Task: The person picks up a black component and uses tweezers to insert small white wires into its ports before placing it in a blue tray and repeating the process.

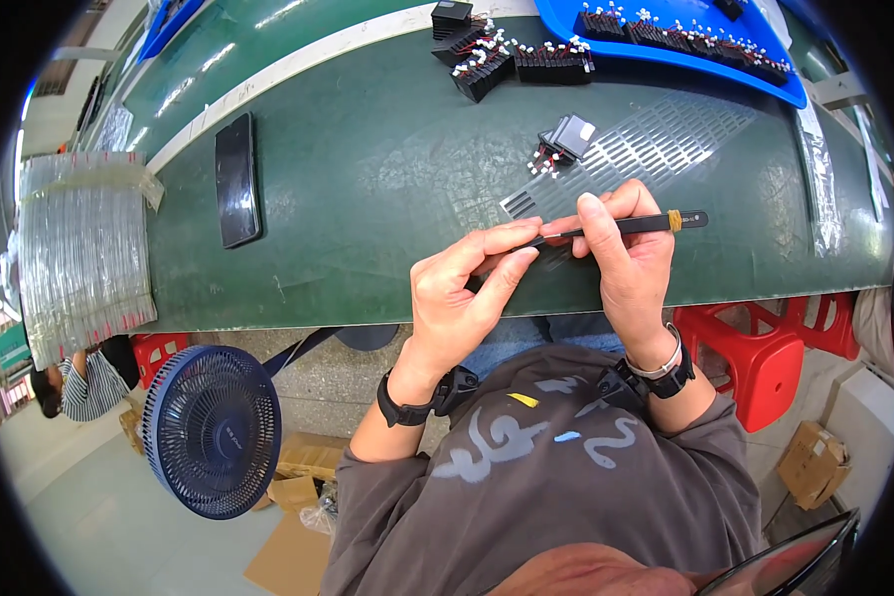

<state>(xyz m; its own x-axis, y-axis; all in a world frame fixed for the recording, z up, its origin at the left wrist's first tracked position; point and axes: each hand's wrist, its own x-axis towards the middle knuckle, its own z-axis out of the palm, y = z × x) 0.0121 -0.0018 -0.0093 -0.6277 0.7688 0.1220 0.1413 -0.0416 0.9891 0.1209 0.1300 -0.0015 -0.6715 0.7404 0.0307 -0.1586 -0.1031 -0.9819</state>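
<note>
Green tabletop [318, 149] spreads across the view, with its near edge running just in front of the person's body, and both hands are above it, close to this edge. The left hand [457, 288] pinches, between thumb and fingers, a small dark piece [528, 245]; its shape is mostly hidden by the fingers, so I cannot say exactly what it is. The right hand [626, 253] is closed around black tweezers [648, 223] with a yellow band, and their tips point to the left fingertips. Whether the tips grip something, I cannot tell.

The step in hand seems to be fine tweezer work on this piece. Such work, I judge, calls for a steady left pinch and only a small, controlled motion of the tips.

Toward the far side, a small group of black modules [568, 137] with white plugs lies near the right hand, so a wide forward swing could touch it. Farther away, the blue tray [797, 94] bounds the reach on the right. To the left, a wide stretch of green surface separates the hand from the phone [236, 181], which gives the easier side for moving.
</note>
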